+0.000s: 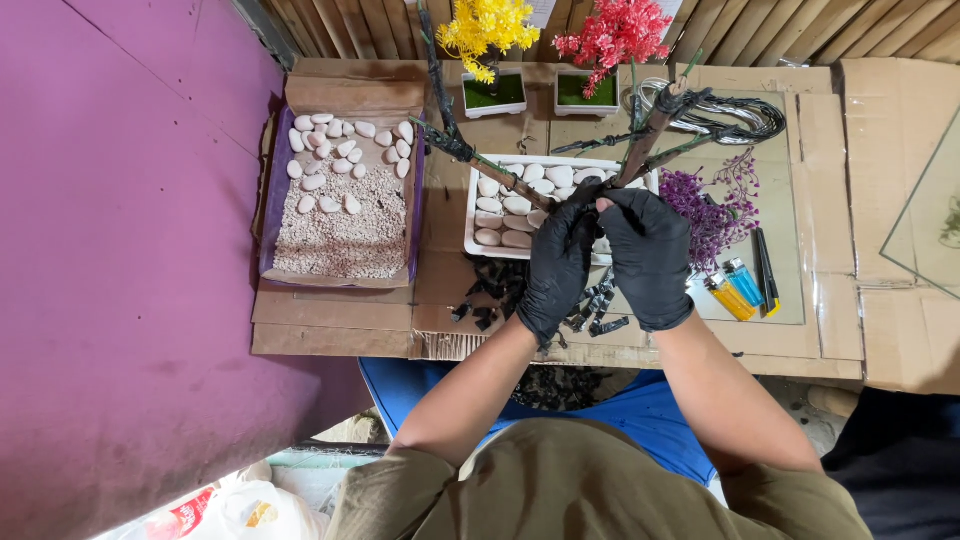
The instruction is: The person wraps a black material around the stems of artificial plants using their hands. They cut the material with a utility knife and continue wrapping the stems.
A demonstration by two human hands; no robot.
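Both my hands wear black gloves and meet at the base of a brown artificial tree trunk (640,150) with forked branches wrapped in dark tape. My left hand (558,265) grips the trunk's foot low down; my right hand (648,255) pinches it just beside the left. The trunk stands over a white rectangular tray (476,215) filled with white pebbles (510,205). One branch (445,130) stretches far left and upward. Small black tape scraps (490,290) lie on the cardboard in front of the tray.
A cardboard box (345,200) at left holds white stones and fine gravel. Two small white pots with yellow (485,30) and red (615,35) artificial flowers stand at the back. Purple sprigs (710,215), a wire coil (735,115), two lighters (735,290) and a cutter (765,270) lie right.
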